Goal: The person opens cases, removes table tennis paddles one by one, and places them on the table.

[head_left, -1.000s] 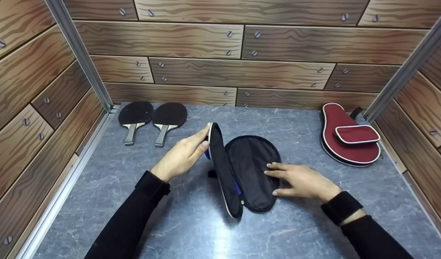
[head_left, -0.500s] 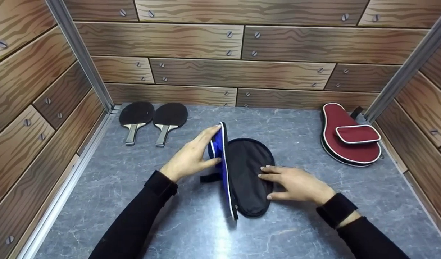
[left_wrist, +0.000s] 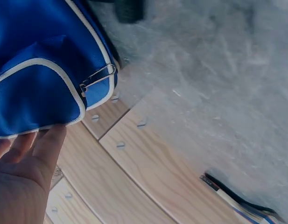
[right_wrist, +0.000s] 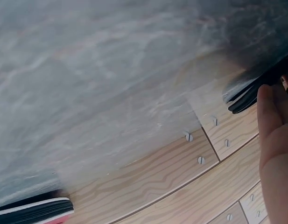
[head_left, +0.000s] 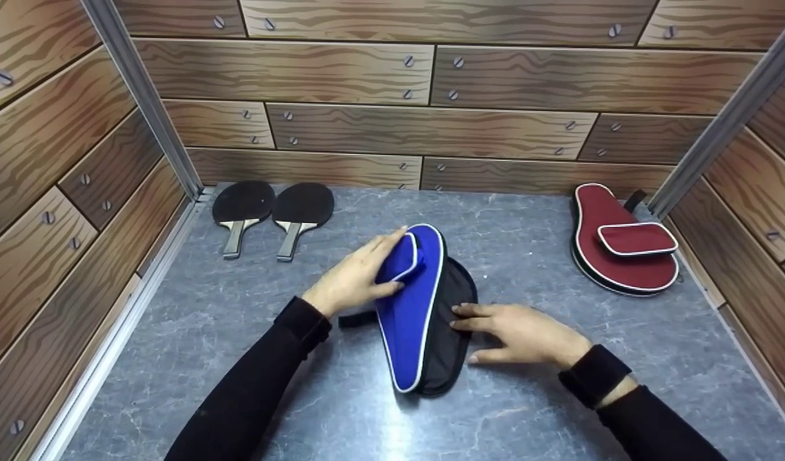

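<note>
A blue table tennis bat case (head_left: 410, 330) with white piping stands partly folded in the middle of the surface. Its black half (head_left: 455, 342) lies flat, while the blue cover leans over it at a slant. My left hand (head_left: 357, 275) lies against the cover at its small pocket (head_left: 402, 256), thumb on the blue face. In the left wrist view, the fingertips touch the edge of that pocket (left_wrist: 36, 100), near a metal zip pull (left_wrist: 98, 77). The fingertips of my right hand (head_left: 527, 333) rest on the right side of the black half, fingers extended.
Two black table tennis bats (head_left: 243, 202) lie side by side at the back left. At the back right lies a red bat case (head_left: 604, 256) with white piping. Wood-patterned walls (head_left: 354, 131) enclose the grey marbled surface (head_left: 533, 416) at the back and sides.
The cover has swung from nearly upright toward the right, over the black half, so its blue outside now shows. My left hand moved right with it; the right hand shifted slightly left.
</note>
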Demonstrator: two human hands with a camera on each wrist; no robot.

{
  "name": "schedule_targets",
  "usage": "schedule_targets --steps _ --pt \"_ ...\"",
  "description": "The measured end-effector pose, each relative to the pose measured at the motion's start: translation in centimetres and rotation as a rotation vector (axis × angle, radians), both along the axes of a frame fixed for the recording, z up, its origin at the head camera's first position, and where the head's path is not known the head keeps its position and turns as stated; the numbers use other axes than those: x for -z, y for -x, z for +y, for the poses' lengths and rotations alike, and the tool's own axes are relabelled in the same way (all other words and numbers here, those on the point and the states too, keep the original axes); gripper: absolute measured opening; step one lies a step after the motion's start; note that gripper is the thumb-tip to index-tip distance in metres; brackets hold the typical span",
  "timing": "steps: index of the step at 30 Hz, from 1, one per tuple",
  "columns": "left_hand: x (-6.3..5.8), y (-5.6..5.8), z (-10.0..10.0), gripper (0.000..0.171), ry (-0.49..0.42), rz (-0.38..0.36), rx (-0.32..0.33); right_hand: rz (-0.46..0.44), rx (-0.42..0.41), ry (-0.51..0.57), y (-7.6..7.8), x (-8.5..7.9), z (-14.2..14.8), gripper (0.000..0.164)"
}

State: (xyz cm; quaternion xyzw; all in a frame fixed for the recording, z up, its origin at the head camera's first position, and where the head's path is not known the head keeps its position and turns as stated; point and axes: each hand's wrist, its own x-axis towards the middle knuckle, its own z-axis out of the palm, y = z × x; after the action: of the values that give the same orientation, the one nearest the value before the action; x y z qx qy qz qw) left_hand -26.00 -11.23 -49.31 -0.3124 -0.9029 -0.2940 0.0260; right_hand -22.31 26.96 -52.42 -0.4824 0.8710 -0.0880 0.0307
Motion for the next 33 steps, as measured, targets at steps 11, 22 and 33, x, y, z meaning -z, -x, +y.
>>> schedule_targets --steps 11,22,33 --pt "-0.3 1.0 1.0 0.098 0.077 0.013 0.028 0.032 -0.023 -0.013 0.2 -0.2 1.3 0.065" --pt "-0.4 1.1 2.1 0.086 0.135 0.026 0.090 0.046 0.020 -0.012 0.3 -0.7 2.6 0.061" --pt "0.1 0.8 2.9 0.075 0.263 0.049 0.124 0.042 0.042 -0.021 0.4 -1.0 2.8 0.052"
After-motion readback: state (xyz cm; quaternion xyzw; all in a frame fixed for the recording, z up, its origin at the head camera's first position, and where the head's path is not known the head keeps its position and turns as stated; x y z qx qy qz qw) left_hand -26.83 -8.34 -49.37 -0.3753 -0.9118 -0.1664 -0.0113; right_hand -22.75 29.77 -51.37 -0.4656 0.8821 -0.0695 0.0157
